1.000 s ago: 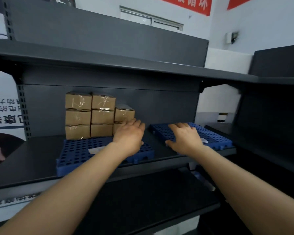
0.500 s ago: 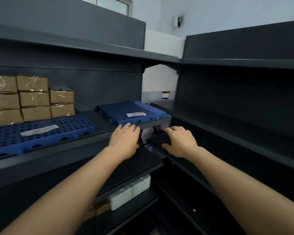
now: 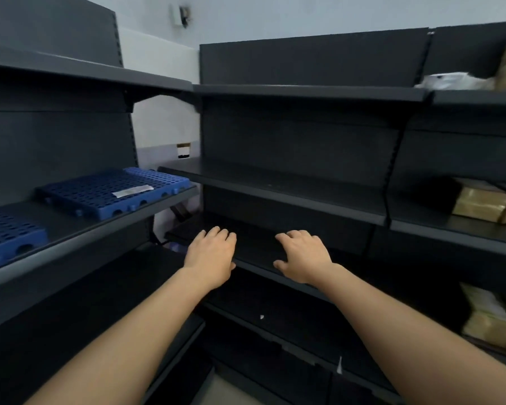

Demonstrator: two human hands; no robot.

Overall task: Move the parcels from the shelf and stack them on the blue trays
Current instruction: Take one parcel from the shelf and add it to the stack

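Two bare hands are held out side by side, palms down, above the front edge of a low dark grey metal shelf point(image 3: 257, 244). The left hand point(image 3: 209, 255) and the right hand point(image 3: 301, 257) are both empty, the fingers loosely spread and nothing gripped; whether the shelf is touched cannot be told. To the right of the hands and lower, brown taped cardboard parcels point(image 3: 490, 327) are seen on a low shelf of the right-hand bay, cut off by the picture's edge. Higher and a little farther, more brown parcels point(image 3: 479, 204) are set on that bay's middle shelf, their long sides seemingly laid along its front edge. Both groups lie on the right hand's side, so that hand is judged the nearer. To the left, a blue perforated plastic tray point(image 3: 108, 190) is set near the right end of the left unit's shelf, with a second blue tray point(image 3: 9, 233) beside it, apart. A reach rightward is therefore called for first, then a carry leftward.
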